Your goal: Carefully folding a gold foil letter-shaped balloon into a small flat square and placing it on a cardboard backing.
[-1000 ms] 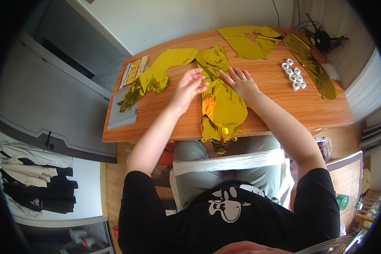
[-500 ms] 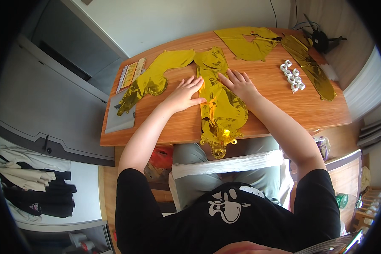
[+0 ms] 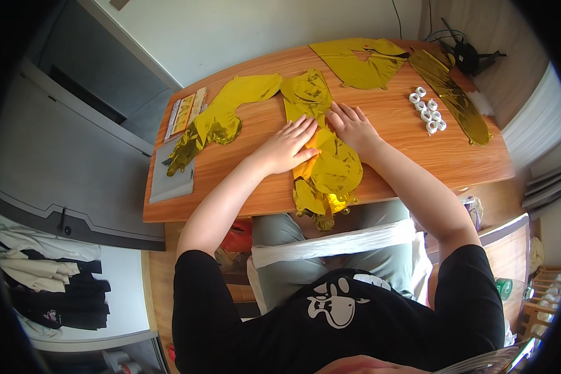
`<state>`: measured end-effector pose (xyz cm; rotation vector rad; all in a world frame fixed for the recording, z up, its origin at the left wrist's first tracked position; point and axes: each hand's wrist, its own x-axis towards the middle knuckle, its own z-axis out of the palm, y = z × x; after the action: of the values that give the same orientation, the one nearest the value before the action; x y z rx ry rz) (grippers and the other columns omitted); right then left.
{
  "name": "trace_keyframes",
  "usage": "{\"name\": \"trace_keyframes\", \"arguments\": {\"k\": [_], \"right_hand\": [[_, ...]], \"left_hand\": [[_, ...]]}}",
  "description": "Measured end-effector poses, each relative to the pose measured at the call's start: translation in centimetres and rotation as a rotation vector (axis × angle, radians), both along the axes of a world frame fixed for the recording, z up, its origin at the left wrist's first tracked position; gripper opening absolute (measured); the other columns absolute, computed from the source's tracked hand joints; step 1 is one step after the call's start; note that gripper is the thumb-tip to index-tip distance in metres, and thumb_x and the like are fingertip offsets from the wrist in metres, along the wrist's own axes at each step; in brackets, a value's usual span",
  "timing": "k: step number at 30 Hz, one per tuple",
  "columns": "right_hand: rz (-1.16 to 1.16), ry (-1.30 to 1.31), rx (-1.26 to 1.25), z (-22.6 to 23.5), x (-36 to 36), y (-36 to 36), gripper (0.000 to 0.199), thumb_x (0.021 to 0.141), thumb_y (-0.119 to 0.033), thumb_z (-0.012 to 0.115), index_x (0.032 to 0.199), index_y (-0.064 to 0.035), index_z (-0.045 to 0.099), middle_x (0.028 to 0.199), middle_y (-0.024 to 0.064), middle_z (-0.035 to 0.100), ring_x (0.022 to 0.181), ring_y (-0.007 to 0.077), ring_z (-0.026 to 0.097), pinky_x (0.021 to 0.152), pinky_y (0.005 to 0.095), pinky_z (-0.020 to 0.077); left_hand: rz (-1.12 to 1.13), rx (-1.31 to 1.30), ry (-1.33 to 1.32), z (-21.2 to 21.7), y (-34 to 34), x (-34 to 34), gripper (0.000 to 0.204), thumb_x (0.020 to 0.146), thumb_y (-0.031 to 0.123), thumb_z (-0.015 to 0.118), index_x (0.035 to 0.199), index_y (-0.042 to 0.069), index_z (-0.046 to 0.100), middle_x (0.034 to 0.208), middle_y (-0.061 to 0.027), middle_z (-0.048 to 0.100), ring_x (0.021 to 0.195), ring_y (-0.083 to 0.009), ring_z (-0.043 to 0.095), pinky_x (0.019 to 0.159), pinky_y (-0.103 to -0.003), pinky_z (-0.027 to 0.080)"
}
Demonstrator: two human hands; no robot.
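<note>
A flat, crinkled gold foil balloon lies lengthwise across the middle of the wooden desk, its upper end toward the far edge and its lower end hanging over the near edge above the person's lap. The left hand rests flat on the balloon's left side, fingers spread and palm down, holding nothing. The right hand lies flat on the foil just beside it, fingers stretched out toward the left and slightly fanned, also pressing down rather than gripping. The two hands are near each other but apart, with foil showing between them. To the left of this balloon lies a second gold foil balloon, stretched diagonally, its lower tip touching a grey flat sheet at the desk's left edge. Above that sheet sit narrow printed packets. At the far edge is a third gold foil piece, and a long narrow gold foil strip runs along the right side. Between them is a cluster of small white rolls.
</note>
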<state>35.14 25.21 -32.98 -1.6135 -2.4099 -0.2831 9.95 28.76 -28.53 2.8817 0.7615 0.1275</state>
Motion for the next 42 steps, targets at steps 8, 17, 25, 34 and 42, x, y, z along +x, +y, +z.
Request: {"name": "trace_keyframes", "arguments": {"k": [8, 17, 25, 34, 42], "right_hand": [[0.032, 0.018, -0.061, 1.5, -0.2, -0.6, 0.057, 0.092, -0.026, 0.066, 0.139, -0.0056, 0.042, 0.164, 0.0208, 0.031, 0.153, 0.0374, 0.029, 0.123, 0.0529, 0.0260], [0.028, 0.313, -0.199, 3.0, 0.7, -0.8, 0.045, 0.105, -0.037, 0.053, 0.141, -0.0099, 0.053, 0.162, 0.0190, 0.037, 0.150, 0.0369, 0.033, 0.122, 0.0514, 0.0255], [0.042, 0.320, -0.210, 3.2, 1.2, -0.4, 0.041, 0.101, -0.031, 0.057, 0.139, -0.0149, 0.058, 0.161, 0.0126, 0.042, 0.149, 0.0337, 0.037, 0.120, 0.0504, 0.0300], [0.006, 0.354, -0.303, 4.6, 0.6, -0.7, 0.045, 0.097, -0.028, 0.064, 0.140, -0.0138, 0.059, 0.162, 0.0155, 0.040, 0.150, 0.0342, 0.034, 0.121, 0.0512, 0.0274], [0.237, 0.541, -0.012, 6.8, -0.8, -1.9, 0.032, 0.090, -0.013, 0.069, 0.122, -0.0091, 0.069, 0.133, 0.0169, 0.064, 0.124, 0.0364, 0.059, 0.106, 0.0449, 0.0460]], "left_hand": [[0.030, 0.032, 0.008, -0.6, -0.2, -0.5, 0.079, 0.106, 0.060, 0.037, 0.161, 0.003, 0.028, 0.168, -0.0178, 0.025, 0.157, -0.0329, 0.019, 0.128, -0.046, 0.018], [0.038, -0.010, -0.026, -0.3, -0.4, -0.2, 0.073, 0.106, 0.051, 0.045, 0.161, 0.005, 0.029, 0.170, -0.0162, 0.023, 0.158, -0.0322, 0.019, 0.128, -0.046, 0.016], [0.015, 0.010, -0.049, 0.5, -0.7, 0.6, 0.074, 0.105, 0.050, 0.050, 0.161, 0.006, 0.031, 0.169, -0.0157, 0.027, 0.157, -0.0334, 0.022, 0.127, -0.050, 0.019], [0.013, 0.053, 0.004, -1.0, -0.9, 0.4, 0.080, 0.103, 0.063, 0.044, 0.161, 0.011, 0.031, 0.169, -0.0145, 0.027, 0.157, -0.0342, 0.019, 0.127, -0.054, 0.016], [0.018, 0.090, 0.015, -0.9, -0.9, 0.6, 0.079, 0.102, 0.063, 0.045, 0.162, 0.013, 0.029, 0.168, -0.0139, 0.027, 0.157, -0.0346, 0.021, 0.126, -0.055, 0.020]]}}
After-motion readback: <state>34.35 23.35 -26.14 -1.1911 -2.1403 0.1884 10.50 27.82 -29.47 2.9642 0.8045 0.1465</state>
